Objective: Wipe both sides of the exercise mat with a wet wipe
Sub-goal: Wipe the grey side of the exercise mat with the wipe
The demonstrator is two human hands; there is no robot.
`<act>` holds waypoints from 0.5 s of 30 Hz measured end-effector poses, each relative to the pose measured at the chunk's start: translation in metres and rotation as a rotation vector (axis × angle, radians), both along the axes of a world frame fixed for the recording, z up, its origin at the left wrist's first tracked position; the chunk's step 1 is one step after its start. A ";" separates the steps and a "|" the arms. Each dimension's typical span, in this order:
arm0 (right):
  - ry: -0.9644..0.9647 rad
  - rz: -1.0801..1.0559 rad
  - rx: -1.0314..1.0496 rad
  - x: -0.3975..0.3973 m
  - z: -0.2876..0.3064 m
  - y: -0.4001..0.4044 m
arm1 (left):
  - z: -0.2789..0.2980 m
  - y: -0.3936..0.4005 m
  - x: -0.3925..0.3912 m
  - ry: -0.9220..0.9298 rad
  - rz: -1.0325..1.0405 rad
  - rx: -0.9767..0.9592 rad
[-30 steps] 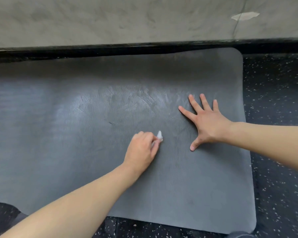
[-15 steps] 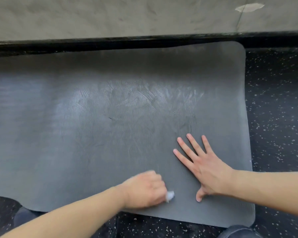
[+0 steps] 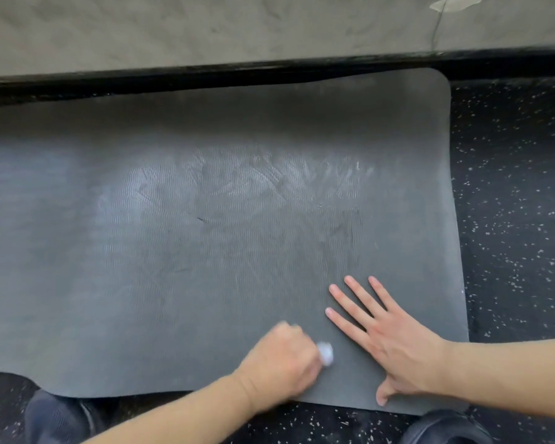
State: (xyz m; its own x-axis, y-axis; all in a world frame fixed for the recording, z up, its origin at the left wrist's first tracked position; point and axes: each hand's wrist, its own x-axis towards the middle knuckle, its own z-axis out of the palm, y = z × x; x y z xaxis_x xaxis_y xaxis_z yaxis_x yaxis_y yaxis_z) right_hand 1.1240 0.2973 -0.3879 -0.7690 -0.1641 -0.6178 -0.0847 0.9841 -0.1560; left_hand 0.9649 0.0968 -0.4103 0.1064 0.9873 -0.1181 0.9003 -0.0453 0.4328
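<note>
A dark grey exercise mat [image 3: 205, 251] lies flat on the floor, its right end with rounded corners in view; streaky wipe marks show across its middle. My left hand [image 3: 279, 366] is curled round a small white wet wipe [image 3: 326, 353] and holds it against the mat near the near edge. My right hand [image 3: 394, 344] rests flat on the mat just to the right, fingers spread and straight.
Black speckled rubber floor [image 3: 513, 219] surrounds the mat on the right and near side. A black baseboard [image 3: 205, 75] and grey wall [image 3: 205, 27] run along the mat's far edge. Dark-clothed knees [image 3: 55, 418] show at the bottom.
Both hands have come from the middle of the mat toward its near edge, the left hand dragging the wipe. In the last half second they hardly shifted.
</note>
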 end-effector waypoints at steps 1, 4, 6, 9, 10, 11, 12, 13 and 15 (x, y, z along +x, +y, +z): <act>0.001 0.003 -0.012 0.001 0.000 0.002 | 0.002 -0.007 0.017 -0.025 -0.157 -0.017; 0.001 0.016 -0.029 0.003 -0.002 0.004 | 0.000 -0.009 0.026 -0.015 -0.264 0.031; 0.020 0.007 -0.051 0.003 -0.002 0.005 | -0.005 0.007 0.010 0.037 0.018 0.087; 0.092 -0.057 -0.135 -0.004 0.003 0.015 | -0.005 0.023 0.006 0.006 0.249 0.021; 0.138 -0.093 -0.180 -0.010 0.005 0.021 | -0.006 0.020 0.019 -0.022 0.208 0.034; 0.193 -0.135 -0.228 -0.018 0.007 0.029 | -0.006 0.016 0.034 -0.043 0.076 0.031; 0.257 -0.177 -0.271 -0.027 0.008 0.039 | -0.003 0.016 0.045 -0.036 -0.073 0.018; 0.331 -0.210 -0.303 -0.037 0.007 0.051 | -0.002 0.021 0.042 -0.026 -0.148 0.041; 0.432 -0.261 -0.306 -0.056 0.004 0.078 | -0.003 0.047 0.017 0.055 0.009 0.118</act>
